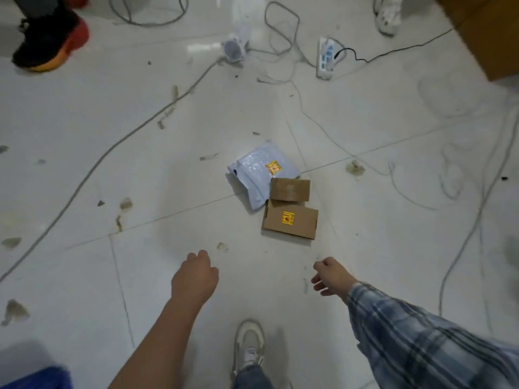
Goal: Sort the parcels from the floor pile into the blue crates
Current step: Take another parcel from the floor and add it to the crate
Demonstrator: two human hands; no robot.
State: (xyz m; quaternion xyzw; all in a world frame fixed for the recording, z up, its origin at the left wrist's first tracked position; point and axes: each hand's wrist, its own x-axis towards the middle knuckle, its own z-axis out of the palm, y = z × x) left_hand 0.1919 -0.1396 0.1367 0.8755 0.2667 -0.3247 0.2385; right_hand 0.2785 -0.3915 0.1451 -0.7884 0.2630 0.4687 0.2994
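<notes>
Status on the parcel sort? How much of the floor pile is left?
Nothing shows as finished: only a blue crate corner is visible, contents unseen. Both hands hold nothing; left hand and right hand reach toward the pile. Left: white mailer bag, small box, larger box.

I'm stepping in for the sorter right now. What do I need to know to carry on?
Left hand: loosely curled, holding nothing. Right hand: also holding nothing, its fingers relaxed.
Three parcels lie together on the floor ahead: a white poly mailer, a small cardboard box resting against it, and a larger cardboard box nearest you.
A blue crate corner shows at lower left.
Left to do: pick up and sort all three.
</notes>
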